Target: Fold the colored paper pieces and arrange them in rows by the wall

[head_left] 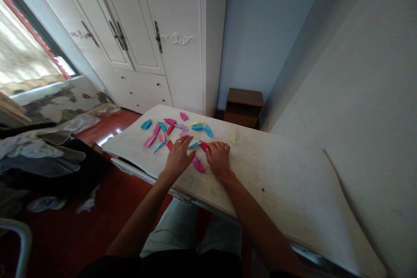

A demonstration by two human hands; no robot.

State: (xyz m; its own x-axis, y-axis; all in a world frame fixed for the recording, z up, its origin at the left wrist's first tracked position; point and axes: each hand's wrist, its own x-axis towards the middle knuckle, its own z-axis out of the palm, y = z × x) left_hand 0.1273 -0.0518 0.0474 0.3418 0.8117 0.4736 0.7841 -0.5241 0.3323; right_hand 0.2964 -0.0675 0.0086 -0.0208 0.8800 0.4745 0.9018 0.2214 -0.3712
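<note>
Several folded paper pieces in pink, red, blue, yellow and green lie scattered on the white tabletop [260, 169]. My left hand [178, 155], a ring on one finger, rests over the pieces with its thumb spread from its fingers. A light blue folded paper [194, 143] lies just beyond its thumb, between the hands. My right hand [219, 156] is curled, its thumb side on a red folded paper [204, 146] that it partly covers. Below and between both hands is a magenta folded paper [198, 164]. Another red piece [169, 144] shows beside my left hand.
Around the hands lie a pale green piece [233, 138], a blue piece [146, 124] and a pink piece [184, 116]. A white wardrobe [182, 69] and a brown cabinet [243, 95] stand behind the table. Cloth [42, 152] is piled at left.
</note>
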